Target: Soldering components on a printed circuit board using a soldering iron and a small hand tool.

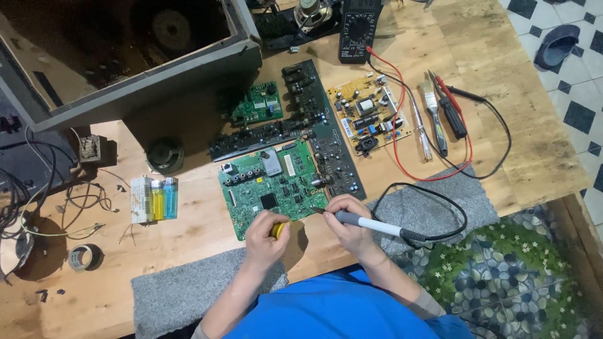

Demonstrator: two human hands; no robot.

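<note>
My right hand (349, 227) grips a soldering iron (370, 224) with a white and black handle, its tip pointing left at the front edge of a large green circuit board (271, 186). A black cord runs from the iron in a loop to the right. My left hand (266, 236) is closed around a small yellow object (277, 230) just below that board's front edge. Both hands rest on the wooden table (188, 251) close to each other.
Behind lie a small green board (256, 103), black panel boards (326, 135), a yellow power board (369, 115), a black multimeter (359, 28) with red and black leads, a brush (433, 113) and screwdrivers. At left: two lighters (163, 198), tape roll (81, 257), loose wires, an open speaker cabinet (144, 69).
</note>
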